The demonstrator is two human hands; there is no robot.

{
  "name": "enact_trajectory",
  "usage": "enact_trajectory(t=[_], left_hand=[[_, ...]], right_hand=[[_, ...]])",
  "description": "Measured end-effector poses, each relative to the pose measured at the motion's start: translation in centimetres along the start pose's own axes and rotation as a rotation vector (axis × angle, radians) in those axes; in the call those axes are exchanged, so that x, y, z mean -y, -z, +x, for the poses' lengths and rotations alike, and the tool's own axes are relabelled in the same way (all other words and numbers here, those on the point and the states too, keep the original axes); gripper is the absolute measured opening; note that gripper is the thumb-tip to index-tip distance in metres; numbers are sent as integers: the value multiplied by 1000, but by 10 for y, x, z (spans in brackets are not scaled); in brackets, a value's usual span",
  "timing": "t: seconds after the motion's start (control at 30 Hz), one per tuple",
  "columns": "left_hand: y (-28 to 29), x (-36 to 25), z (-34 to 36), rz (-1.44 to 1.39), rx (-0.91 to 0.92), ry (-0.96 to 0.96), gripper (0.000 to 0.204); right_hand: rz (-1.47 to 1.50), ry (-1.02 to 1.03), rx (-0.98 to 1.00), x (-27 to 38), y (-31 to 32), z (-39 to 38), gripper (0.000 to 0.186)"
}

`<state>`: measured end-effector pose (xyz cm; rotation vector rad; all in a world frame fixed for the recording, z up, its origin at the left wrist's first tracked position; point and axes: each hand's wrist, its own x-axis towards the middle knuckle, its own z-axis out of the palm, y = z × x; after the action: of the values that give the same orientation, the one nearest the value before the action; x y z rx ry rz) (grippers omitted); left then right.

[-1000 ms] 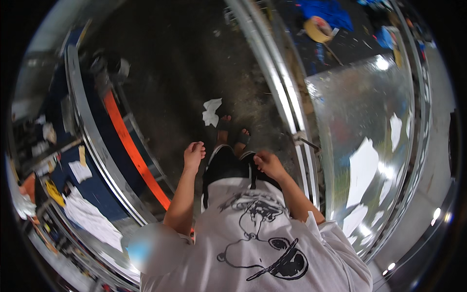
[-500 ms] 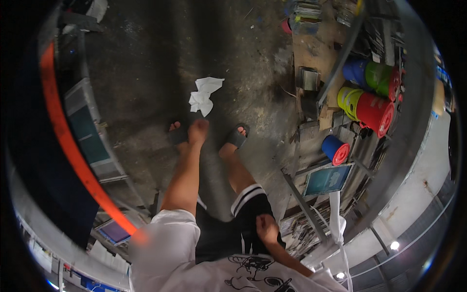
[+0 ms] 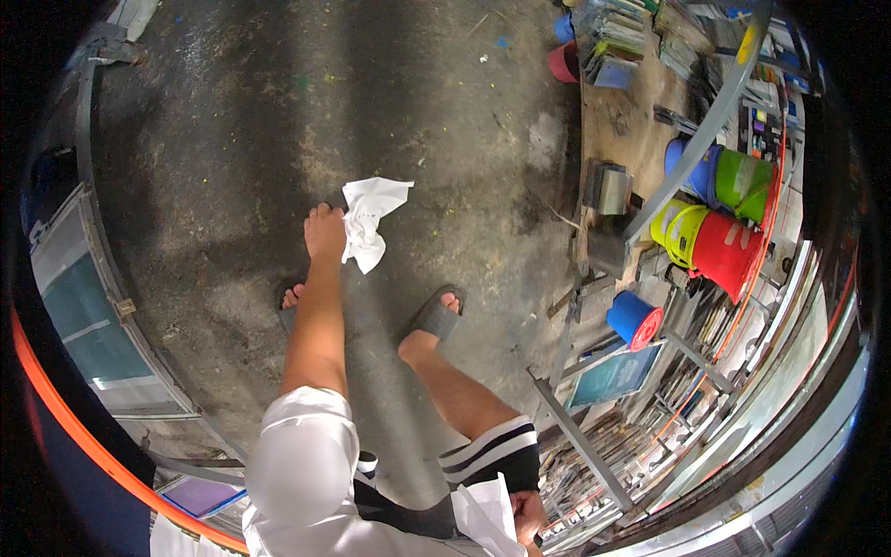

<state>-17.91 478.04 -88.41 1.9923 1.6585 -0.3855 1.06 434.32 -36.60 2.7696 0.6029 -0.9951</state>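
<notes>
Over the floor ahead, my left hand (image 3: 325,232) is reached out with its back upward and its fingers curled. A creased white sheet (image 3: 373,223), thin paper or cloth, hangs out beside its thumb side; the gripping fingertips are hidden. Down by my shorts, my right hand (image 3: 529,516) is closed at the edge of another white piece (image 3: 484,512) with a pointed corner. Whether that piece is paper or cloth I cannot tell. My sandalled feet stand apart on the floor.
To the right, a wooden bench (image 3: 608,121) carries piled flat items (image 3: 617,46). Beyond it are a red bucket (image 3: 729,249), a green bucket (image 3: 745,188) and a smaller blue bucket (image 3: 633,317). Metal bars (image 3: 585,446) cross there. A framed screen (image 3: 79,316) leans at left by an orange rail (image 3: 70,422).
My left hand has shifted forward and left, now beside the white sheet instead of below it. My right hand sits lower, and a white piece now shows at it. The view has tilted.
</notes>
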Motion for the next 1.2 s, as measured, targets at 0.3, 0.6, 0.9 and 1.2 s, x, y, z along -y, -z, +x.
enact_trajectory(t=[0.3,0.6,0.9,1.2], left_hand=[[258,-98,-195,-1952,268,40,12],[655,-179,-435,-2468,507,-81,24],[802,-190,-561,-1378,534,-540,12],[852,-165,-576,-1276,320,-583,14]], right_hand=[[66,179,-7,34,20,-26,22],[983,135,449,142,183,-83,26],[948,1398,89,267,414,-167,57],[996,1168,748,271,437,-192,19]])
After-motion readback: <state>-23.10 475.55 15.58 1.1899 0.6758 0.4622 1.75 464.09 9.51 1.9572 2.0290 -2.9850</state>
